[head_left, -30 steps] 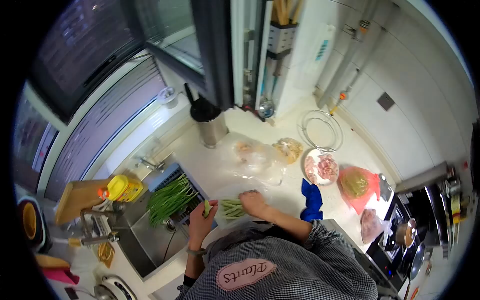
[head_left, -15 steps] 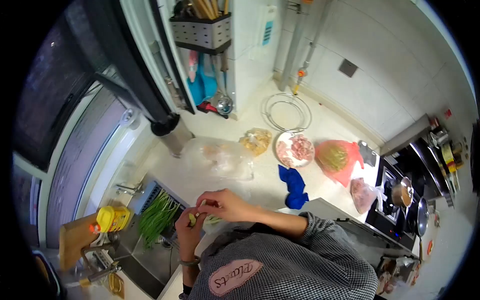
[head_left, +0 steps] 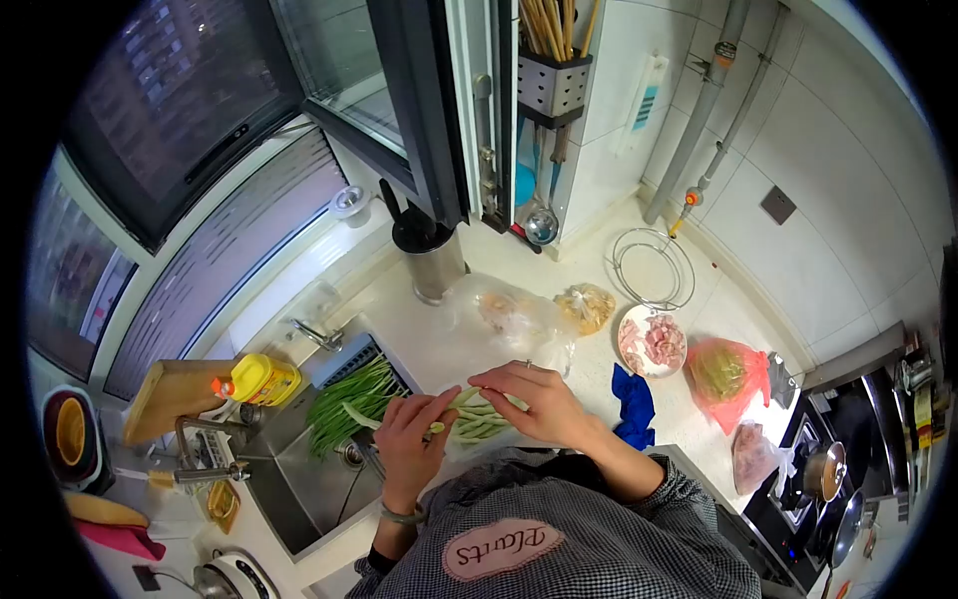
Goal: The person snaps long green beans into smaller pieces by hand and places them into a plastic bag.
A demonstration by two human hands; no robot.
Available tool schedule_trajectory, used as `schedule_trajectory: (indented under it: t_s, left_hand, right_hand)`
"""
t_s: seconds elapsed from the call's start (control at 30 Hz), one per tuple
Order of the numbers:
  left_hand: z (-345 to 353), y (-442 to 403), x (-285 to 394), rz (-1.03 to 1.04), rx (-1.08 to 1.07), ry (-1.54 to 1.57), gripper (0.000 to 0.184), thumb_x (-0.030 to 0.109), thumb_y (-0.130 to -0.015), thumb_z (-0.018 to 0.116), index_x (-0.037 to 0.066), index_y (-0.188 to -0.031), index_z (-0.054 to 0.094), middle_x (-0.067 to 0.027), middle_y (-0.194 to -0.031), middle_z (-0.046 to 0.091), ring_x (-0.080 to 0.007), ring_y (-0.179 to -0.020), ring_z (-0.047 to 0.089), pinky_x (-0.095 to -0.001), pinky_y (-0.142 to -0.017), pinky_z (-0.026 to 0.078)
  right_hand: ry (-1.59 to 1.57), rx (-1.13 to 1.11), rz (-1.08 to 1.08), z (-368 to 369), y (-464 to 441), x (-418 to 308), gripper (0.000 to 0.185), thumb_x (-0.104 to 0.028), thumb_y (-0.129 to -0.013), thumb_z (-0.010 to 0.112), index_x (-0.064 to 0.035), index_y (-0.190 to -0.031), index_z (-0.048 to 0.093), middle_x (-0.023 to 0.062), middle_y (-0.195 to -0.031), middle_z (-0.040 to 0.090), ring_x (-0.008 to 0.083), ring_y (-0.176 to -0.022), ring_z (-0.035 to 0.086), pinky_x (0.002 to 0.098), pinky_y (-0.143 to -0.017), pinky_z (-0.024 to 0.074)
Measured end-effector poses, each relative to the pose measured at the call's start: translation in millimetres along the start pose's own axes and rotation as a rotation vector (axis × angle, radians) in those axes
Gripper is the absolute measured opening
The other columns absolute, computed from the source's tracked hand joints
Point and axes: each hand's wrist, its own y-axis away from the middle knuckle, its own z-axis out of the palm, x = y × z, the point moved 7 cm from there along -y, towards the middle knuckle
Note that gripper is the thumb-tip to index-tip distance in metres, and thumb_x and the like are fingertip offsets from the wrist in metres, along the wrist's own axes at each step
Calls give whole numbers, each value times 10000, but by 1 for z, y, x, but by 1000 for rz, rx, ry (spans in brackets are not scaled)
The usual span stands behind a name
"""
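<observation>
My left hand (head_left: 407, 441) hides part of the green pod (head_left: 360, 416) in it; my right hand (head_left: 544, 404) covers some of the pod pile (head_left: 479, 421). Beyond my fingers (head_left: 511, 377), I cannot tell what the cloudy bag (head_left: 474, 321) contains.

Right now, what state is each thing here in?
Casement window, open.
Yellow bottle, orange cap on.
Red plastic bag, filled.
Plate, holding raw meat.
Green stalks, lying over the sink.
Green beans, piled.
Left hand, gripping a pod.
Right hand, fingers bent.
</observation>
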Motion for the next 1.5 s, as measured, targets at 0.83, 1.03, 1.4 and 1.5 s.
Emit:
schedule_trajectory:
  t_s: [0.83,1.03,1.4,1.5]
  left_hand:
    - [-2,6,15,189,75,-219,291,18,-655,684,117,-926,727,13,-818,670,-185,-710,592,-307,-568,479]
    - [-4,9,11,149,81,-191,289,14,-673,677,119,-937,730,4,-821,672,-186,-716,593,-307,-576,482]
    - [-17,3,6,111,16,-186,357,109,-660,761,193,-1007,742,35,-838,631,-179,-744,567,-305,-603,468]
    - [-18,-1,10,138,-24,-244,373,95,-650,752,212,-1005,740,47,-832,619,-171,-732,556,-302,-595,462]
  right_hand:
    - [-29,31,170,29,11,8,181,7,-792,628,32,-962,684,106,-738,643,171,-622,620,279,-569,488]
    - [-500,58,469,50,25,42,175,-2,-887,576,73,-1011,674,90,-776,675,127,-683,626,249,-581,497]
    - [95,-218,114,26,-8,-9,160,-38,-853,626,45,-985,664,123,-833,671,218,-716,647,306,-647,525]
    - [174,-276,18,28,-9,-15,169,-49,-815,631,15,-967,667,145,-847,650,296,-746,639,348,-670,527]
